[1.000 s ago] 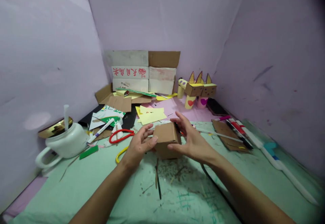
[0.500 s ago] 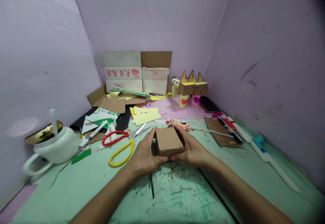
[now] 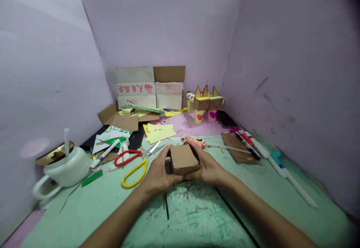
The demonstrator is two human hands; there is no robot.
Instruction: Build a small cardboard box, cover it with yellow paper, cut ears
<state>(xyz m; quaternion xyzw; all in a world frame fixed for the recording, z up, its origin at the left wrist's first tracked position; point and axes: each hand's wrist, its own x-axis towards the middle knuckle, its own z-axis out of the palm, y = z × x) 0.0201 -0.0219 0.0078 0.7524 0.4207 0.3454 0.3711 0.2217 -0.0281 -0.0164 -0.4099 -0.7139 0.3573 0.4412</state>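
A small brown cardboard box [image 3: 184,157] is held between my two hands over the green-covered table. My left hand [image 3: 159,175] grips its left side, with fingers at the back corner and thumb at the front. On the right side, my right hand [image 3: 208,166] holds it the same way, and both thumbs nearly meet below the front face. Scissors with one red and one yellow handle [image 3: 135,173] lie open just left of my left hand. Behind my right hand is a colourful patterned piece [image 3: 197,142] with a pale stick.
A white pot [image 3: 69,167] stands at the left. Yellow paper [image 3: 160,133] and cardboard scraps [image 3: 123,121] lie behind. Two cardboard-headed figures [image 3: 199,114] stand at the back, near a phone [image 3: 226,119]. Markers [image 3: 258,146] and flat cardboard [image 3: 237,148] are at the right.
The camera view has tilted up and shifted slightly, showing the top edge of the back wall. Both hands keep the same hold on the box.
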